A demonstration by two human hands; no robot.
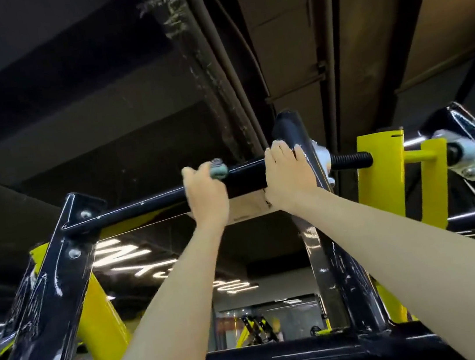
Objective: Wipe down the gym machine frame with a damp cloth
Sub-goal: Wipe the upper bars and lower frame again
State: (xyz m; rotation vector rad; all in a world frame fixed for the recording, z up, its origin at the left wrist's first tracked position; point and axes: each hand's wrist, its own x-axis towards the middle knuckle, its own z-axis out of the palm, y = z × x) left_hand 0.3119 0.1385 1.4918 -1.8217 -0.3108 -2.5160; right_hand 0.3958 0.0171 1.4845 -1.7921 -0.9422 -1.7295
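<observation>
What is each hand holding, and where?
The left hand grips a grey cloth bunched against the black crossbar. The right hand holds nothing; its fingers rest on the crossbar.

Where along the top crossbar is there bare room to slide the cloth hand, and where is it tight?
The long bare run of the crossbar lies between the bolted bracket and the left hand holding the cloth. A short bare stretch separates that hand from the right hand. Past that it is crowded: upright, threaded rod, yellow bracket.
</observation>
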